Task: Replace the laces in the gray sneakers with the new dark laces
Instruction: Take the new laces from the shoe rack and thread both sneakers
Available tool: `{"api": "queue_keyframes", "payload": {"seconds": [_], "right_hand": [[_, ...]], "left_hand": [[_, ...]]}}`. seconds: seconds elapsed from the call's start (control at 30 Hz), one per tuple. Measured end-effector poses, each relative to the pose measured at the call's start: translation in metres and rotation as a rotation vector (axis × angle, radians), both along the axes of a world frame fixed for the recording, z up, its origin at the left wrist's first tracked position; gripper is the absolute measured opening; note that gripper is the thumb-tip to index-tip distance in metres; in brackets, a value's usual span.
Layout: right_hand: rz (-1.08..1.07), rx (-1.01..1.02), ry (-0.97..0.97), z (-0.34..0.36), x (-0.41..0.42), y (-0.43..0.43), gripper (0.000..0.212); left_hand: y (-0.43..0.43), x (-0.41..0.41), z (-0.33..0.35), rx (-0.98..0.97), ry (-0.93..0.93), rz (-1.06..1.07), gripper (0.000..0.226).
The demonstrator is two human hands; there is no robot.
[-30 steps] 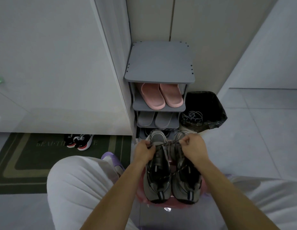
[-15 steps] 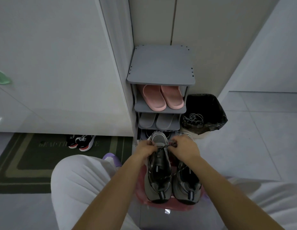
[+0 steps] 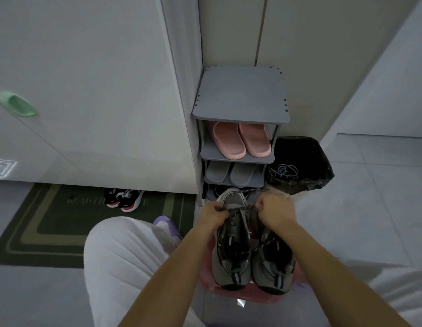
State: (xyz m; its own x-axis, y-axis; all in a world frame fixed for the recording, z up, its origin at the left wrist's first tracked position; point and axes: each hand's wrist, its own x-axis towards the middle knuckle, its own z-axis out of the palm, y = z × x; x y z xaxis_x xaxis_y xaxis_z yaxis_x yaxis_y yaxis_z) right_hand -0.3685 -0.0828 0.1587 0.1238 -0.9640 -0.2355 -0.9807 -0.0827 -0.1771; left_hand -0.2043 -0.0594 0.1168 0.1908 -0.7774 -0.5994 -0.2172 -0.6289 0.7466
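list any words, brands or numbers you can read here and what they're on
"BEAUTI" then "E": faint letters on the green doormat; the middle is hidden by the black sneakers, so the reading is unsure.
White patch low on the left panel: too blurred to read.
Gray sneakers: no readable brand.

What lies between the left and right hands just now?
In the head view, a dark lace runs from the left hand to the right hand, crossing the left gray sneaker near its toe.
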Motion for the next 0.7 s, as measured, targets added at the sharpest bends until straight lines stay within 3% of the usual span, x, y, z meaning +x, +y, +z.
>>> {"api": "queue_keyframes", "payload": {"seconds": [0.2,0.47,0.7], "right_hand": [[-0.239,0.042,-0.022,0.008,-0.066,0.01,0.019],[-0.067,0.07,-0.265,0.002,-0.002,0.008,0.022],[-0.022,0.092,-0.044,-0.021,0.046,0.004,0.027]], "left_hand": [[0.0,-0.004,0.002,-0.003,-0.004,0.003,0.031],[0.003,-0.003,-0.005,-0.017,-0.045,0.001,0.037],[0.009,-0.007,-0.005,-0.037,-0.152,0.002,0.031]]}}
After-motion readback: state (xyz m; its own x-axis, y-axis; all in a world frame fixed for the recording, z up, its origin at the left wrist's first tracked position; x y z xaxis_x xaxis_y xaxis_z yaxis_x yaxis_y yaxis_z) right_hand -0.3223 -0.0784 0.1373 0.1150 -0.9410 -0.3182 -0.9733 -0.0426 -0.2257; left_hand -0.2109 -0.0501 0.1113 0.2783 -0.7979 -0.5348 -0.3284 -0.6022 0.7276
